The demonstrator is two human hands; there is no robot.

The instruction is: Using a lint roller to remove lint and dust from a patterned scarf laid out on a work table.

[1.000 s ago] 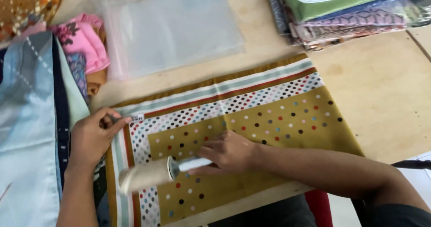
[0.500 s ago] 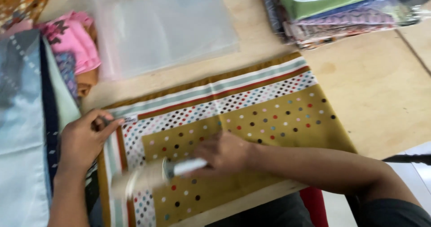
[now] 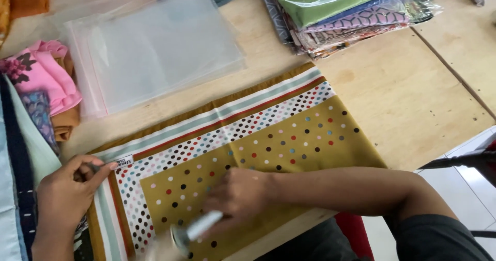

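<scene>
A folded scarf lies flat on the tabletop. Behind it lie empty plastic bags; behind and to the right sits a stack of bagged fabrics. Loose cloths lie heaped at the left, beside the scarf's left end.

roller smeared by motion blur, head unreadable | left hand covers scarf corner | right hand hides grip on handle | stacked fabrics cut by top edge
</scene>
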